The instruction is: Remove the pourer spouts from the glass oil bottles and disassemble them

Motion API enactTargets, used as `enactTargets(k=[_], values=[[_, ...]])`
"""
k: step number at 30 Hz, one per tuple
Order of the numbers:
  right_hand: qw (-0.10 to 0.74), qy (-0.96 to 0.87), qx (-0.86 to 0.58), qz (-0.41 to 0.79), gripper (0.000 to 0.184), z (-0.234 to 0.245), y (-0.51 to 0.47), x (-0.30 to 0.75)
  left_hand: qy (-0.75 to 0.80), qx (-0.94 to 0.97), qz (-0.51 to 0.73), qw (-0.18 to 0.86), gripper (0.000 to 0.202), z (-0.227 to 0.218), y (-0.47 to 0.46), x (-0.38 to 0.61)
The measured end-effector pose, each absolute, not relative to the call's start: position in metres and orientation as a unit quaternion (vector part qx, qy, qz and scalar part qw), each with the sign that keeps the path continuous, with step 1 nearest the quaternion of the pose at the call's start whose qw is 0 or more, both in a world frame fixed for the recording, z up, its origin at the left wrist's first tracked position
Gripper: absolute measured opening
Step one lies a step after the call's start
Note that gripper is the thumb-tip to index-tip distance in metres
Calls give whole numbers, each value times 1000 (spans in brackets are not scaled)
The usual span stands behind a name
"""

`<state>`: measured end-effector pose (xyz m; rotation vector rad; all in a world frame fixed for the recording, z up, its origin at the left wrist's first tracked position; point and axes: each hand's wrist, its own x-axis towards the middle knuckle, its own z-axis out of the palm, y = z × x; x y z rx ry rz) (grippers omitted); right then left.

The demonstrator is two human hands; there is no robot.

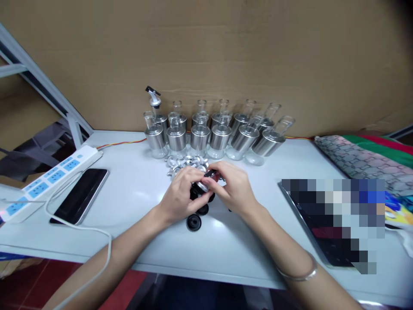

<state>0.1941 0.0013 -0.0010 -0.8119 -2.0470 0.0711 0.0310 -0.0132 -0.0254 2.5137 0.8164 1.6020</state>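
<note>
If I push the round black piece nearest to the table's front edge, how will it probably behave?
The round black piece will probably slide rather than tip, as it lies low on the smooth tabletop. Its circular rim suggests that it might roll if stood on edge. Pushed forward and right, it could bump the neighbouring black piece.

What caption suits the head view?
Left hand and right hand hold a black-and-silver pourer part near metal-sleeved glass bottles.

Black phone (80, 194) beside a white power strip (55, 177)
</note>
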Motion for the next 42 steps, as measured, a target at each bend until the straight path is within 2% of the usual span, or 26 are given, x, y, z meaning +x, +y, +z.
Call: enactTargets(k=[7, 15, 18, 25, 35, 42], values=[[458, -844, -277, 5, 27, -2, -5, 185, 335, 803, 493, 12, 43, -23, -17, 28], [446, -844, -288, -68, 36, -3, -9, 181, 332, 821, 462, -50, 11, -12, -16, 28], [451, -844, -279, -78, 36, -3, -9, 181, 322, 824, 464, -51, 21, -12, -16, 28], [455, -852, -249, -78, 32, 0, -7, 182, 323, 826, 462, -1, 12, -10, -19, 29], [431, -859, -257, -103, 42, -6, -10, 178, 314, 832, 458, -3, 21, -9, -20, 30], [439, -853, -272, -79, 38, -6, -13, 176, 309, 835, 456, -6, 21, -8, -20, 31]])
